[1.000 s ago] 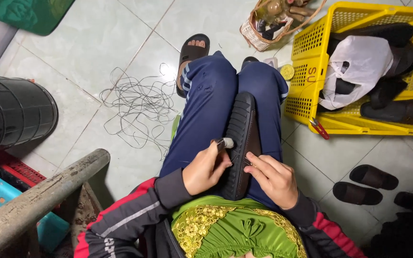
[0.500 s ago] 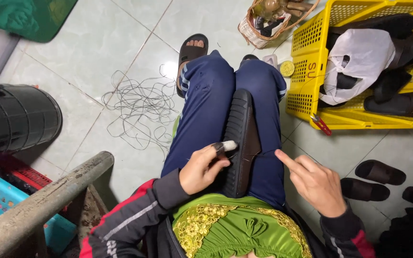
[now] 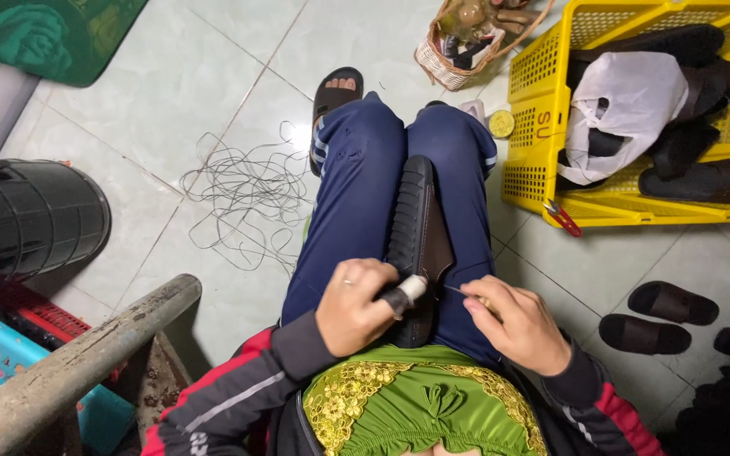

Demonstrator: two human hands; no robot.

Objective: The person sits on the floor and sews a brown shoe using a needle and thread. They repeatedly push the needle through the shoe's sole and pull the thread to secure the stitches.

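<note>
A dark brown sandal (image 3: 420,228) lies sole-edge up between my knees on blue trousers. My left hand (image 3: 355,306) grips a tool with a pale handle end (image 3: 407,292) pressed against the sandal's near end. My right hand (image 3: 517,321) is closed just right of the sandal, pinching a thin thread (image 3: 454,290) that runs to the tool. A loose tangle of grey thread (image 3: 247,198) lies on the tiled floor to the left of my legs.
A yellow crate (image 3: 542,127) with dark sandals and a white bag stands at the upper right. A small woven basket (image 3: 454,59) sits behind my knees. Two loose sandals (image 3: 656,317) lie on the right floor. A black cylinder (image 3: 27,219) and a wooden rail (image 3: 78,363) are on the left.
My right hand, which swung out to the right half a second ago, has come back beside the sandal. The left hand stays on the tool.
</note>
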